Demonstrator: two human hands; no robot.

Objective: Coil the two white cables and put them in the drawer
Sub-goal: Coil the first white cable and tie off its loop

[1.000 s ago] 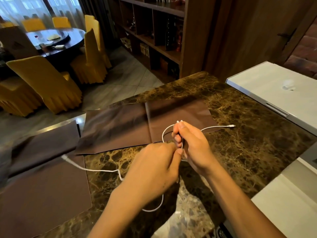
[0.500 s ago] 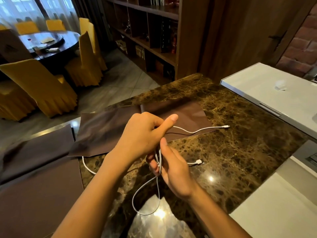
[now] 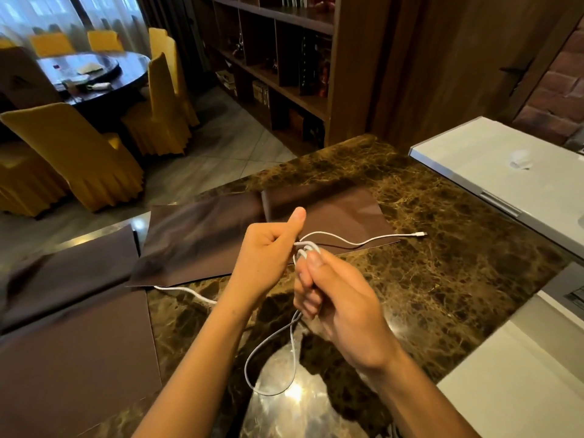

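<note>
- Compared with half a second earlier, the left hand (image 3: 268, 257) is now seen at the same height as the right hand (image 3: 341, 306) rather than above it, closed into a fist with the thumb raised, and a strand of the white cable (image 3: 271, 368) is pulled through it.
- Several small loops of that cable are now bunched at the right fingertips (image 3: 313, 259), where a single strand was held before; they are pinched between thumb and fingers.
- The plug that lay beside the right hand on the marble counter (image 3: 442, 279) earlier is no longer seen there.
- One long loop hangs below the right hand, over the bright reflection on the counter.
- One free end runs right across the brown placemat (image 3: 341, 213) and finishes in a plug (image 3: 420, 234) on the stone.
- Another white strand (image 3: 186, 292) lies on the counter left of the left forearm; whether it belongs to the same cable cannot be told.
- Three brown placemats can be counted, and two hands.
- One white closed unit (image 3: 505, 184) stands at the right; no open drawer is shown.
</note>
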